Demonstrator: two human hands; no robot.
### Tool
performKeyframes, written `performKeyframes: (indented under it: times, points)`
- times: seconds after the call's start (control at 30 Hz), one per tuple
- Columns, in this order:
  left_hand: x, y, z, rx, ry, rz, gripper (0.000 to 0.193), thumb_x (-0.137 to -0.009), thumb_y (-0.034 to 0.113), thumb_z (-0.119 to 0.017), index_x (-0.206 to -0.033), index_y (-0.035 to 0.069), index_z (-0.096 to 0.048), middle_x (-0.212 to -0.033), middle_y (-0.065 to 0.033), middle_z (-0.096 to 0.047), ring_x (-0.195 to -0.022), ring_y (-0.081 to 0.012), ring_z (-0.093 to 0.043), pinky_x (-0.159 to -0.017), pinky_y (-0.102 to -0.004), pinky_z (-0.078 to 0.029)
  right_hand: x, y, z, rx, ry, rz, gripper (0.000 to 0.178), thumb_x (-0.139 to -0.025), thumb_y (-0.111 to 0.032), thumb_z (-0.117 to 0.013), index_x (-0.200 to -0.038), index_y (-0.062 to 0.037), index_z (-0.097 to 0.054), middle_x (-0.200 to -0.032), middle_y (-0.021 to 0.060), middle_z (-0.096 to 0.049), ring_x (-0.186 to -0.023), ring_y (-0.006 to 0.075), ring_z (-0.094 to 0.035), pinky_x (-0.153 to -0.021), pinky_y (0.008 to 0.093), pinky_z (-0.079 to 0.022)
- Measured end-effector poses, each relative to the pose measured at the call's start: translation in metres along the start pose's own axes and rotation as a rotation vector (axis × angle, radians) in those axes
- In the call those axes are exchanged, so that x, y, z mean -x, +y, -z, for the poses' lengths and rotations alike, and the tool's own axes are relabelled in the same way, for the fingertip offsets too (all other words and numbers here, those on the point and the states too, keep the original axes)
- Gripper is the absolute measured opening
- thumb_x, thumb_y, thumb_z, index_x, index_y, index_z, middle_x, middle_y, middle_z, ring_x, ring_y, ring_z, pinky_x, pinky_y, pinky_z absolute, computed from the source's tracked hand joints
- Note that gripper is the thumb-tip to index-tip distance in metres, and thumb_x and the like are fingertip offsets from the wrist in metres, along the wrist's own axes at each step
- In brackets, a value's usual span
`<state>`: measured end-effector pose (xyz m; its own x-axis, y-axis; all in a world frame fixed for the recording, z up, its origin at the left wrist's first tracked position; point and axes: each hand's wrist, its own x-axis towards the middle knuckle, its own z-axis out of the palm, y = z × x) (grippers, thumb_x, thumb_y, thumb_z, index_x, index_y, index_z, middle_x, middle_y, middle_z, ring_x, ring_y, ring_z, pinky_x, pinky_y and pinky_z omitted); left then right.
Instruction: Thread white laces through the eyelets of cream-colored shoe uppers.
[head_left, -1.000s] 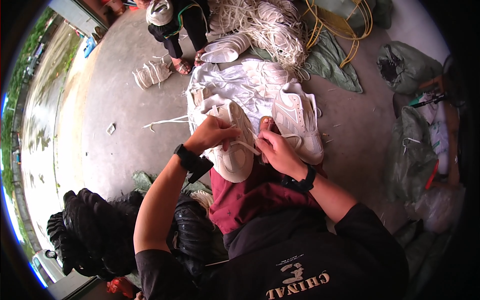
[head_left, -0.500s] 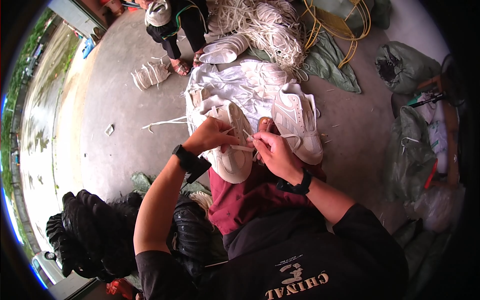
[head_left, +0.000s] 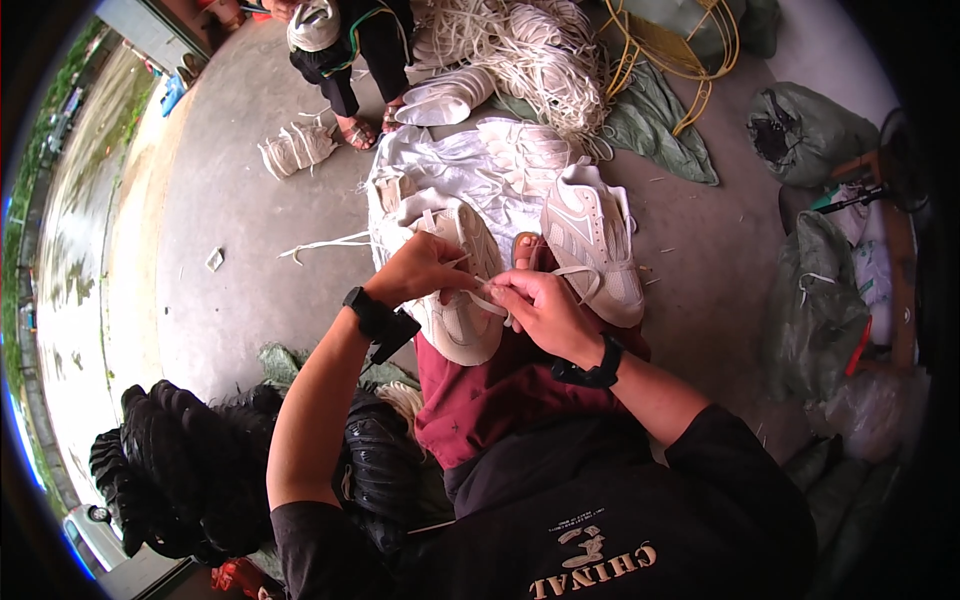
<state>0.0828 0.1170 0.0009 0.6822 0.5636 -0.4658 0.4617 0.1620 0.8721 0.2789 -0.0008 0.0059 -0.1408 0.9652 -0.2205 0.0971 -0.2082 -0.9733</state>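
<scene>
A pale beige sneaker rests on my lap, toe toward me. My left hand is bent over its upper with thumb and fingers closed on a white shoelace. My right hand pinches the same shoelace just beside the left fingertips; the exact grip of the fingers is partly hidden. To the right lies a matching sneaker, also toe toward me, with a loop of lace across its front. Both sneakers lie against my maroon-trousered legs.
Beyond the sneakers, a white sheet carries more pale shoe parts. A heap of white laces lies behind it, near a seated person. A lace bundle sits on the floor. Black shoe parts are stacked at my left, green sacks at right.
My right hand has shifted slightly left, bringing its fingertips up against those of my left hand. The left hand has stayed nearly in place on the sneaker.
</scene>
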Motion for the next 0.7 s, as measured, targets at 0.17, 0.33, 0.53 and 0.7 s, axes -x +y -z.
performKeyframes:
  times: [0.17, 0.33, 0.53, 0.7]
  points:
    - [0.000, -0.001, 0.001, 0.006, -0.010, 0.010, 0.012, -0.078, 0.012, -0.074, -0.076, 0.001, -0.070, -0.057, -0.0008, -0.060, -0.052, -0.0064, -0.055, -0.050, -0.0237, -0.040, -0.002, 0.010, 0.003, 0.185, 0.136, 0.109, 0.019, -0.094, -0.015, -0.059, -0.094, 0.0028, -0.066, -0.066, 0.0113, -0.064, -0.054, 0.0178, -0.059, -0.053, 0.0334, -0.044]
    - [0.001, -0.003, 0.002, 0.043, -0.027, 0.007, 0.010, -0.078, 0.010, -0.073, -0.079, 0.000, -0.070, -0.059, -0.0013, -0.061, -0.053, -0.0068, -0.056, -0.050, -0.0233, -0.041, -0.001, 0.001, 0.003, 0.374, 0.069, 0.089, 0.018, -0.092, -0.015, -0.060, -0.088, 0.0017, -0.066, -0.064, 0.0187, -0.060, -0.052, 0.0300, -0.060, -0.051, 0.0373, -0.042]
    - [0.001, -0.001, 0.003, 0.026, -0.027, 0.013, 0.010, -0.077, 0.009, -0.073, -0.081, -0.001, -0.071, -0.061, -0.0021, -0.062, -0.054, -0.0073, -0.057, -0.050, -0.0232, -0.041, -0.002, -0.004, 0.001, 0.462, 0.041, 0.106, 0.020, -0.090, -0.016, -0.063, -0.081, 0.0021, -0.065, -0.063, 0.0198, -0.059, -0.057, 0.0359, -0.061, -0.052, 0.0412, -0.044]
    - [0.001, -0.003, 0.003, 0.036, -0.024, 0.026, 0.012, -0.078, 0.009, -0.073, -0.083, -0.002, -0.071, -0.062, -0.0024, -0.062, -0.054, -0.0075, -0.058, -0.050, -0.0233, -0.041, -0.007, 0.003, -0.003, 0.515, 0.059, 0.145, 0.018, -0.087, -0.014, -0.063, -0.079, 0.0026, -0.064, -0.063, 0.0215, -0.059, -0.062, 0.0377, -0.063, -0.054, 0.0432, -0.047]
